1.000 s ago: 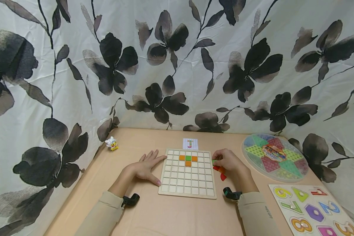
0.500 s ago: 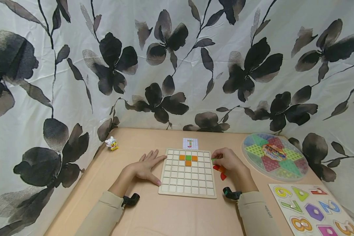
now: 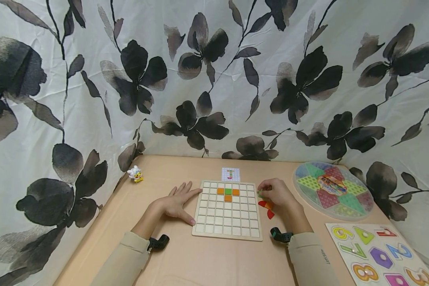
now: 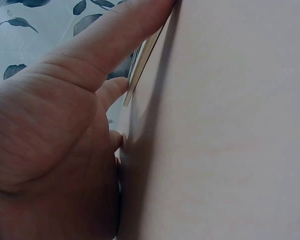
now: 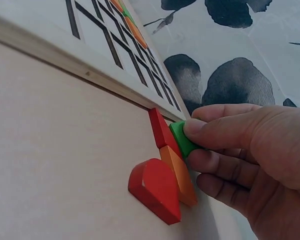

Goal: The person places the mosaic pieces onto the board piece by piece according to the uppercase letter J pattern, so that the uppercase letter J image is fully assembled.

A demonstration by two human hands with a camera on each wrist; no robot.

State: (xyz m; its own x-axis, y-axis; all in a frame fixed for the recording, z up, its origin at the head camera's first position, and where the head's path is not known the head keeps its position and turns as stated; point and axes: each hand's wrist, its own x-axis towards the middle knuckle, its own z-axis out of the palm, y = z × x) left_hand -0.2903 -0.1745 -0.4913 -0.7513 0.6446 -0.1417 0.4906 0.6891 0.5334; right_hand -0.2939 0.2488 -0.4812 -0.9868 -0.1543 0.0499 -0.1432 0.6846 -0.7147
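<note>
A pale wooden grid board (image 3: 225,220) lies flat between the hands. Orange tiles (image 3: 236,192) and one green tile (image 3: 228,191) fill several of its squares near the far side. The left hand (image 3: 176,204) is spread on the table, thumb and index finger touching the board's left edge. Beside the right edge, the right hand (image 3: 280,198) pinches a green block (image 5: 183,141) between thumb and fingers. Close under it in the right wrist view lie a red block (image 5: 162,132), an orange block (image 5: 179,177) and a red block with a rounded end (image 5: 152,187).
A small card with a coloured pattern (image 3: 230,174) lies behind the board. A round patterned case (image 3: 334,190) sits at the right, with a sheet of number and shape pictures (image 3: 382,254) nearer. A small white-and-yellow toy figure (image 3: 135,173) stands far left. A floral curtain (image 3: 214,79) hangs behind.
The right hand shifts very slightly beside the board, and the green block in its fingers tilts a little. The left hand and the board stay still.
</note>
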